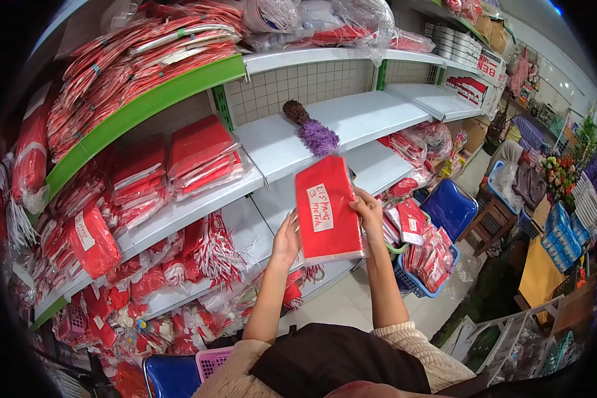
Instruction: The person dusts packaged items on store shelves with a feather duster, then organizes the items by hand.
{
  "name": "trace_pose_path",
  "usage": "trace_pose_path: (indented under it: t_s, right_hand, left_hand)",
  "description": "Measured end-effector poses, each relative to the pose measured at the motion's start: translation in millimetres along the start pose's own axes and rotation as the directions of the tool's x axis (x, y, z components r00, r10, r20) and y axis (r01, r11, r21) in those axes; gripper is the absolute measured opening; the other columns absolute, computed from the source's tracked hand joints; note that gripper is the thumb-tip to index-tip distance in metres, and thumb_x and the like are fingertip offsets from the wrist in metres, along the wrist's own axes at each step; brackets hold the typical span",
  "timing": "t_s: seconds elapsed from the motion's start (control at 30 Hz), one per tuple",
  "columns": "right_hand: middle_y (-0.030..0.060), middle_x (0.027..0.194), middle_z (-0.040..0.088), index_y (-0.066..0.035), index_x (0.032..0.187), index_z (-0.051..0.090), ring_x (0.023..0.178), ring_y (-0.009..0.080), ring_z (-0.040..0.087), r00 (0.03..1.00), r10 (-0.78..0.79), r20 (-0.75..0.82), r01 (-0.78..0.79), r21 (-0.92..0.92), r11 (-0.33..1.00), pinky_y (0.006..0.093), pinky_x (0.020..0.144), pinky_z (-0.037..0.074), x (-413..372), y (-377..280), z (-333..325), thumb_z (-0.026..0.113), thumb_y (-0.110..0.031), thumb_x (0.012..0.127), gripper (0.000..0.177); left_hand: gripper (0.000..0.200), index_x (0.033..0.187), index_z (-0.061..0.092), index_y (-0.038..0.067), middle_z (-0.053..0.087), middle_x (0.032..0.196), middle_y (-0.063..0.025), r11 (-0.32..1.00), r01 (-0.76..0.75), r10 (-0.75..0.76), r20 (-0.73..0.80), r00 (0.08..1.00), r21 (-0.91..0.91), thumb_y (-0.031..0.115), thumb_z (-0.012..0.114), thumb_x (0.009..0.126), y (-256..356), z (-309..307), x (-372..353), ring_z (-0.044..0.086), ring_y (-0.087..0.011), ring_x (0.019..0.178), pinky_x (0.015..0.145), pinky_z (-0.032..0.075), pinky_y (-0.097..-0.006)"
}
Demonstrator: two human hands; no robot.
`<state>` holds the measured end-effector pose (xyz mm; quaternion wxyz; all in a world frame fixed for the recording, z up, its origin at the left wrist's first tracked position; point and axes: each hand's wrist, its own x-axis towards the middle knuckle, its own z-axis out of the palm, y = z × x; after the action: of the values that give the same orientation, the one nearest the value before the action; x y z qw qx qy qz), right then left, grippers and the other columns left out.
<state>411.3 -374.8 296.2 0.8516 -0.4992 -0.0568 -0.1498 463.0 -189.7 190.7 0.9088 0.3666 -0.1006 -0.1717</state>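
A flat red packet [338, 232] with a white handwritten label is held upright in front of the shelves. My right hand [367, 211] grips its right edge, thumb on the front face. My left hand [286, 240] is at the packet's left edge, its fingers apart and the palm turned toward it; whether it touches the packet is hard to tell. Behind the packet, a purple and brown duster [317, 136] lies on the white shelf [378, 109]. Stacks of similar red packets [202, 156] lie on the shelf to the left.
A blue basket [421, 286] full of red packets stands on the floor at the right, beside a blue stool [450, 205]. Another blue seat [171, 377] and a pink basket [212, 361] are at the lower left. The green shelf edge [139, 113] juts out at the upper left.
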Motion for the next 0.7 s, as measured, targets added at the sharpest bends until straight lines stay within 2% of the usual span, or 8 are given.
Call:
trace_pose_path:
  t_s: [0.13, 0.33, 0.37, 0.43, 0.5, 0.6, 0.63, 0.7]
  right_hand:
    - [-0.0033, 0.068, 0.048, 0.004, 0.115, 0.055, 0.06, 0.0049, 0.046, 0.985, -0.026, 0.17, 0.084, -0.344, 0.935, 0.0189, 0.055, 0.038, -2, 2, 12, 0.053, 0.002, 0.076, 0.04]
    - [-0.0034, 0.062, 0.043, 0.004, 0.124, 0.047, 0.051, 0.0061, 0.042, 0.883, 0.052, 0.467, 0.223, -0.512, 0.83, 0.0221, 0.048, 0.035, -15, 66, 58, 0.052, 0.001, 0.077, 0.047]
    - [0.0025, 0.064, 0.048, 0.005, 0.122, 0.049, 0.06, 0.0093, 0.046, 0.89, 0.178, 0.421, 0.075, -0.519, 0.851, 0.0263, 0.055, 0.04, -19, 65, 62, 0.054, -0.003, 0.077, 0.046]
    - [0.0071, 0.063, 0.052, 0.004, 0.118, 0.051, 0.058, 0.0144, 0.049, 0.849, 0.304, 0.433, -0.057, -0.496, 0.866, 0.0287, 0.057, 0.041, -19, 57, 67, 0.052, -0.004, 0.079, 0.04]
    - [0.0109, 0.067, 0.055, 0.002, 0.114, 0.053, 0.061, 0.0201, 0.052, 0.918, 0.002, 0.396, 0.253, -0.589, 0.767, 0.0316, 0.06, 0.043, -7, 43, 69, 0.053, -0.004, 0.079, 0.035]
    - [0.0168, 0.082, 0.059, -0.001, 0.105, 0.057, 0.08, 0.03, 0.054, 0.846, -0.419, 0.329, 0.498, -0.77, 0.4, 0.0384, 0.071, 0.043, 35, 31, 54, 0.055, -0.006, 0.078, 0.027]
    - [0.0159, 0.089, 0.058, -0.004, 0.106, 0.058, 0.093, 0.0318, 0.05, 0.755, -0.531, 0.385, 0.531, -0.834, 0.151, 0.0417, 0.077, 0.041, 51, 23, 46, 0.057, -0.007, 0.077, 0.029]
    - [0.0179, 0.091, 0.058, -0.005, 0.105, 0.057, 0.098, 0.033, 0.049, 0.768, -0.584, 0.263, 0.268, -0.96, -0.08, 0.0418, 0.081, 0.041, 73, 19, 40, 0.059, -0.012, 0.077, 0.029]
  left_hand:
    - [0.059, 0.141, 0.024, 0.025, 0.032, 0.141, -0.0073, 0.992, -0.063, 0.062, 0.014, 0.998, 0.11, 0.054, 0.034, 0.091, -8, 20, -7, 0.031, -0.0251, 0.128, 0.099, 0.029, -0.0514]
    - [0.062, 0.139, 0.029, 0.018, 0.036, 0.138, -0.0087, 0.963, -0.021, 0.048, 0.095, 0.994, -0.269, 0.057, 0.032, 0.09, -17, 41, -15, 0.033, -0.0246, 0.127, 0.1, 0.03, -0.0472]
    - [0.062, 0.139, 0.029, 0.018, 0.036, 0.137, -0.0088, 0.955, -0.032, 0.056, 0.074, 0.996, -0.294, 0.057, 0.032, 0.09, -18, 41, -20, 0.033, -0.0246, 0.127, 0.1, 0.03, -0.0471]
    - [0.062, 0.139, 0.029, 0.018, 0.036, 0.137, -0.0088, 0.945, -0.057, 0.074, 0.041, 0.996, -0.323, 0.057, 0.032, 0.09, -14, 37, -25, 0.034, -0.0246, 0.127, 0.1, 0.03, -0.0469]
    - [0.062, 0.139, 0.029, 0.018, 0.036, 0.137, -0.0088, 0.94, -0.089, 0.099, 0.015, 0.995, -0.33, 0.057, 0.032, 0.09, -8, 33, -29, 0.034, -0.0245, 0.127, 0.1, 0.03, -0.0468]
    - [0.062, 0.138, 0.029, 0.017, 0.037, 0.137, -0.0089, 0.932, -0.124, 0.123, -0.025, 0.992, -0.342, 0.057, 0.032, 0.09, -3, 24, -34, 0.034, -0.0245, 0.127, 0.1, 0.03, -0.0465]
    - [0.062, 0.138, 0.029, 0.017, 0.037, 0.137, -0.0089, 0.93, -0.137, 0.133, -0.035, 0.99, -0.342, 0.057, 0.032, 0.09, -1, 21, -35, 0.034, -0.0245, 0.127, 0.1, 0.03, -0.0465]
    - [0.062, 0.138, 0.03, 0.017, 0.037, 0.137, -0.009, 0.928, -0.156, 0.145, -0.059, 0.988, -0.339, 0.057, 0.032, 0.09, 1, 16, -38, 0.034, -0.0245, 0.126, 0.101, 0.03, -0.0463]
